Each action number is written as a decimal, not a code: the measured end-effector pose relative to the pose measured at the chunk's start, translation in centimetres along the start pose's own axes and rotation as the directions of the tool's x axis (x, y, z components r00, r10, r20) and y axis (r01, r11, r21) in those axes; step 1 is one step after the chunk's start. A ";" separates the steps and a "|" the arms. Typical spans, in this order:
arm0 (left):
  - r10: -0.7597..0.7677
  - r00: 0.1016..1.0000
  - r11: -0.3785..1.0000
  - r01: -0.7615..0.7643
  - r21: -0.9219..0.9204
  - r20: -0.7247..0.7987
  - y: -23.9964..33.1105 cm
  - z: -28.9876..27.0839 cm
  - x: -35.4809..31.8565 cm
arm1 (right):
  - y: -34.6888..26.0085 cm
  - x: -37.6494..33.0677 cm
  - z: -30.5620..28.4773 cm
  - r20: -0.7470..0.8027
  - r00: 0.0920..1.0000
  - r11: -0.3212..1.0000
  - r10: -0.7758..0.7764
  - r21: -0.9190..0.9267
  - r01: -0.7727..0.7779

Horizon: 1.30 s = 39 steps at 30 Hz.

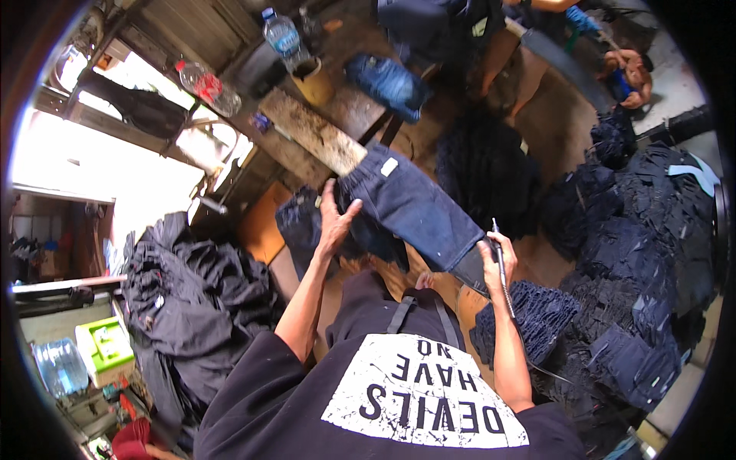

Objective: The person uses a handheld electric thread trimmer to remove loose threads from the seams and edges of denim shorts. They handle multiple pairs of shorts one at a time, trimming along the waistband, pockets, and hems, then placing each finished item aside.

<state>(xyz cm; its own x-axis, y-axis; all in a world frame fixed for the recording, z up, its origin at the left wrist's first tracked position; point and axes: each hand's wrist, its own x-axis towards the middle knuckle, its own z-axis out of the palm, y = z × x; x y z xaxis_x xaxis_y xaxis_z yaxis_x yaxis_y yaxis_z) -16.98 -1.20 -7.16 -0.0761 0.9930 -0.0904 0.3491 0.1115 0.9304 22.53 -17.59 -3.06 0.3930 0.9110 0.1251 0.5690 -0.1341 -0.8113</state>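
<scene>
A pair of dark blue jeans is drawn over a long wooden plank that slants up to the left. My left hand lies against the waist end of the jeans with its fingers spread. At the leg's lower end, my right hand grips a thin rod-like tool whose tip points up beside the hem. A cable runs down from the tool along my forearm. I cannot tell whether the right hand also pinches the cloth.
Stacks of dark jeans fill the right side and a heap of dark garments lies at left. Lighter blue jeans, a yellow cup and plastic bottles sit beyond the plank. Another person sits at top right.
</scene>
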 end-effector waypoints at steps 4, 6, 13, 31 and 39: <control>-0.091 0.951 0.988 0.122 -0.090 0.296 -1.9 -0.1 5.2 | -1.2 2.1 3.5 -0.121 0.987 0.989 -0.104 0.096 0.116; -0.118 0.909 0.977 0.177 -0.115 0.400 -2.5 -1.4 6.7 | -1.1 2.4 4.4 -0.120 0.992 0.998 -0.043 0.039 0.048; 0.357 0.738 0.648 -0.637 0.418 0.573 -1.4 -4.1 7.7 | 1.0 1.9 2.5 -0.147 0.983 0.977 0.110 0.195 -0.081; 0.455 0.800 0.784 -0.569 0.250 0.392 11.9 25.8 -12.9 | 17.9 6.4 -19.4 -0.690 0.721 0.964 0.070 -0.138 -0.226; 0.425 0.863 0.677 -0.503 0.537 0.273 5.2 11.4 6.4 | -0.2 1.4 1.0 0.099 0.936 0.925 -0.338 0.216 0.312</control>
<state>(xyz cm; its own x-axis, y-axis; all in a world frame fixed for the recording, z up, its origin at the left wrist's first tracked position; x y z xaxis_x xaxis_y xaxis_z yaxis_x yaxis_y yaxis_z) -5.02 6.18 -6.90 0.3377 0.9150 0.2208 0.7760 -0.4034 0.4849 22.29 -15.89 -3.30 0.1036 0.9365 0.3350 0.4931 0.2442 -0.8350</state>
